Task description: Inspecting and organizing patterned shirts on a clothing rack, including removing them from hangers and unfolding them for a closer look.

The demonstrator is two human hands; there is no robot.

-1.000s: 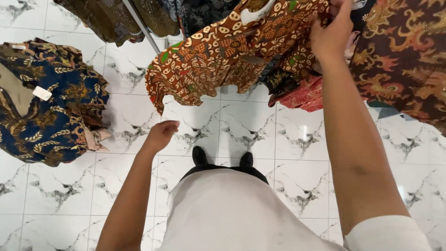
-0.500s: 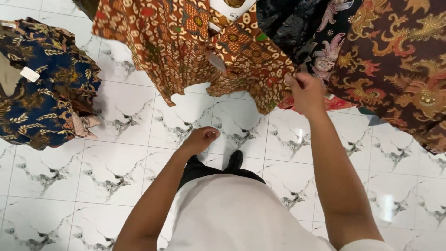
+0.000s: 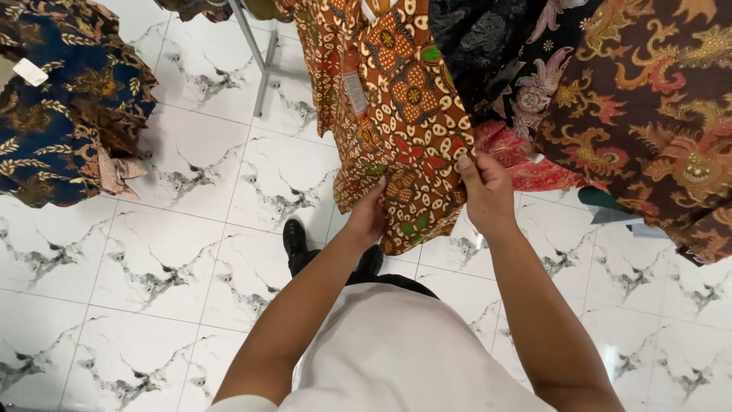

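An orange-brown patterned batik shirt (image 3: 396, 114) hangs in front of me on a rack. My left hand (image 3: 367, 216) grips its lower hem at the left side. My right hand (image 3: 486, 192) pinches the hem at the right edge, fingers closed on the cloth. A paper tag (image 3: 355, 91) dangles on the shirt's front. My black shoes (image 3: 296, 238) stand on the white marble-look floor (image 3: 191, 252) below.
A dark brown floral batik garment (image 3: 656, 122) hangs at the right, a black floral one (image 3: 488, 53) beside it, red cloth (image 3: 526, 164) under them. Blue and gold batik clothing (image 3: 61, 107) hangs at the left. A metal rack leg (image 3: 255, 53) slants behind.
My right hand has come down from high on the shirt to its hem. My left hand has risen from hanging free and taken hold of the hem. The view has shifted toward the rack.
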